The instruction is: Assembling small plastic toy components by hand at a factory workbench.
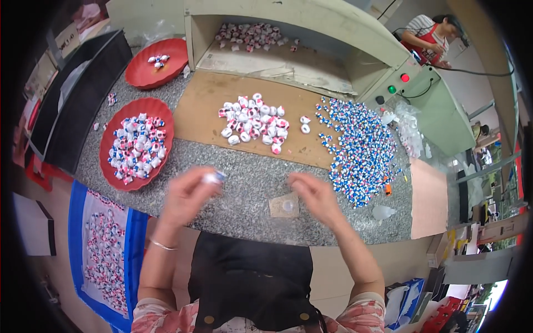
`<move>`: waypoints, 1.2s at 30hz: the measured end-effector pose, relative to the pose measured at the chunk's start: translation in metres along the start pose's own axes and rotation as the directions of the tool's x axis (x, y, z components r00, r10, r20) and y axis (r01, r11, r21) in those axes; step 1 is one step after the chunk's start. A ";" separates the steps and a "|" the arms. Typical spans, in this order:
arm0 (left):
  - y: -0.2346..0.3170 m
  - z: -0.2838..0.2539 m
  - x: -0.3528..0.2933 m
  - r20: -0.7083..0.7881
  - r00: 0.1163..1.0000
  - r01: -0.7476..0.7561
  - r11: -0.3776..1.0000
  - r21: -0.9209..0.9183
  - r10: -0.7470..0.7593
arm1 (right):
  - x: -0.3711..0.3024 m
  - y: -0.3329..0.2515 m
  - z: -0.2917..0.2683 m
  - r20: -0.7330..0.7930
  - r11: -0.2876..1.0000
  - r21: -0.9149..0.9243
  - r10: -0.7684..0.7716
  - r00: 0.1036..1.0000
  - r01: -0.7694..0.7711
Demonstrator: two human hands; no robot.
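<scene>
Over the grey speckled table (pixel 239 194), my left hand (pixel 187 194) pinches a small white toy figure (pixel 212 177) with a bit of blue on it, slightly blurred. My right hand (pixel 315 195) is raised with thumb and fingertips together; whether something tiny is in them is too small to tell. Just left of it lies a beige pad (pixel 275 209) bearing a small clear round dish (pixel 287 206). Beyond my hands, loose white-and-pink round pieces (pixel 255 119) are piled on brown board. To the right spreads a heap of tiny blue-and-white pieces (pixel 361 147).
Two red bowls (pixel 105 147) holding figures stand at the left. A blue bin (pixel 76 244) of pieces sits below. A cabinet (pixel 383 89) with lit buttons rises behind the board. A small squeeze bottle (pixel 382 212) lies at right. Another person (pixel 430 39) works far right.
</scene>
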State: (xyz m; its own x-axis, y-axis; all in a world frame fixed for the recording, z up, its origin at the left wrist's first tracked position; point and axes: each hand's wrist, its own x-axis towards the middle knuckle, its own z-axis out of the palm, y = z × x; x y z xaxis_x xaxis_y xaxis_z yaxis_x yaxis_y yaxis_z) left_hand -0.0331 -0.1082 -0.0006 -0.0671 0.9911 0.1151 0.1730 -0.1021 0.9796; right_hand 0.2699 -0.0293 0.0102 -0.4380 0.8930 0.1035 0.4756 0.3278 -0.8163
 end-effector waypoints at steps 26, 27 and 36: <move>-0.031 0.118 0.100 0.273 0.957 -0.085 0.995 -0.055 0.096 | -0.067 0.049 0.003 -0.183 0.861 -0.458 -0.337 0.924 0.223; -0.023 0.107 0.087 0.403 0.910 0.246 0.911 -0.331 -0.100 | -0.065 0.048 -0.001 -0.200 0.895 -0.421 -0.249 0.948 0.146; -0.034 0.059 -0.014 0.313 0.930 0.349 0.735 -0.582 -0.194 | -0.059 0.030 -0.016 -0.036 0.932 -0.363 0.007 0.999 -0.019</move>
State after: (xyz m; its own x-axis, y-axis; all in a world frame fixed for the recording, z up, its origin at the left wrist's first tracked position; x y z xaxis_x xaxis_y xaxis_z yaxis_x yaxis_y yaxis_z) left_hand 0.0201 -0.1139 -0.0456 0.2112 0.9682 -0.1344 -0.4677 0.2208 0.8559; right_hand 0.3223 -0.0670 -0.0107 -0.4074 0.9056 0.1183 0.7283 0.4003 -0.5562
